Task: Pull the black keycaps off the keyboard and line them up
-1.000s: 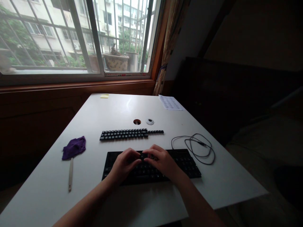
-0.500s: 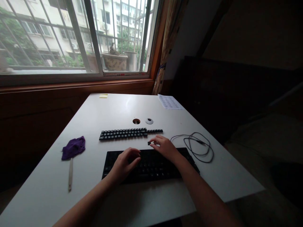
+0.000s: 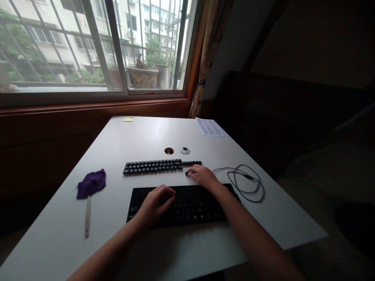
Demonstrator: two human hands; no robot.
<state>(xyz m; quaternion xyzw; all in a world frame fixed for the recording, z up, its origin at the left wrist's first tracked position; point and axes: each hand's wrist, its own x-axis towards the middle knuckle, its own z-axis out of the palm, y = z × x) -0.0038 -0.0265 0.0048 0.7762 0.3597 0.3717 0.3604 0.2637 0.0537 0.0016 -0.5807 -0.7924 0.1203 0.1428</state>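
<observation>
A small black keycap (image 3: 186, 173) is pinched between the thumb and fingers of my right hand (image 3: 202, 175). That hand is just below the right end of the rows of loose black keycaps (image 3: 152, 166) lined up on the table. My left hand (image 3: 158, 200) hovers over or rests on the left half of the black keyboard (image 3: 187, 218), its fingers curled and the thumb a little apart from them. Nothing shows in the left hand. Both arms cover parts of the keyboard, and its upper area looks dark, with few details visible.
On the left of the white table (image 3: 111, 218) lie a purple cloth (image 3: 91, 183) and a thin pale stick (image 3: 87, 218). A coiled black cable (image 3: 259, 187) lies right. Farther back are a round hole (image 3: 169, 151), its white cover (image 3: 184, 150), a printed sheet (image 3: 211, 127) and yellow notes (image 3: 128, 119).
My right hand has moved slightly away from me with the keycap, toward the lined-up keycaps. The left hand has barely shifted, its thumb and fingertips now a little closer together.
</observation>
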